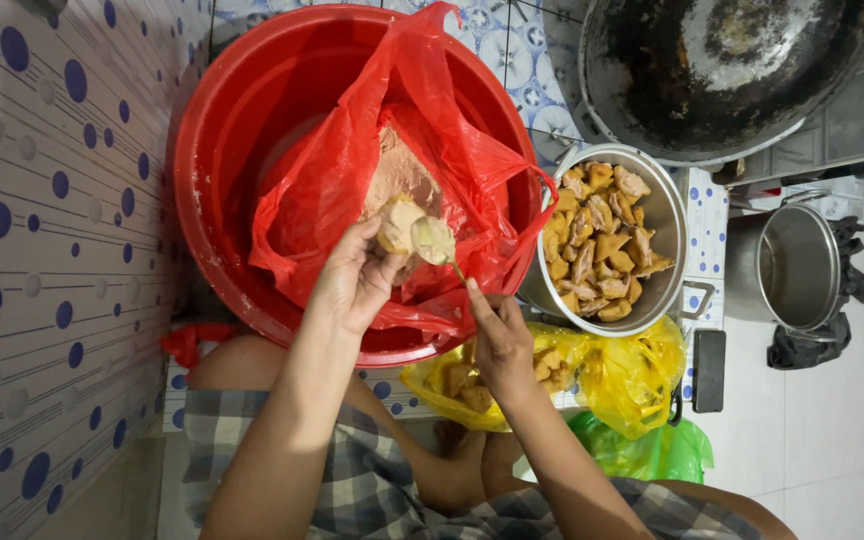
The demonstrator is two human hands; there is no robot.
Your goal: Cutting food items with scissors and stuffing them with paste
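Held in the left hand [352, 280], fingers curled around it: a pale tofu puff [395, 224], raised over the red basin [222, 150]; gripped narrowly in the right hand [497, 335], between thumb and fingertips: a green-handled spoon [434, 240], its bowl heaped with beige paste and pressed against the puff. Seen directly beneath both: a red plastic bag [332, 180], spread open inside the basin and holding a mound of pinkish-brown filling [397, 172] (texture soft, exact make-up not possible to tell). Just beside the basin, touching the bag's edge: a metal pot [664, 215] filled with golden fried tofu pieces [597, 240]. Near the right wrist, below that pot: a yellow plastic bag [632, 375] with more fried pieces inside; under it, a green plastic bag [642, 450]. Further out, at the top: a large blackened wok [722, 70]; well apart to the side, on a white tiled floor: an empty steel pot [797, 265] with a dark cloth [852, 285] beside it. Along the other edge: white wall tiles with blue dots [42, 250]. In the foreground: checked fabric [352, 480] across the person's lap.
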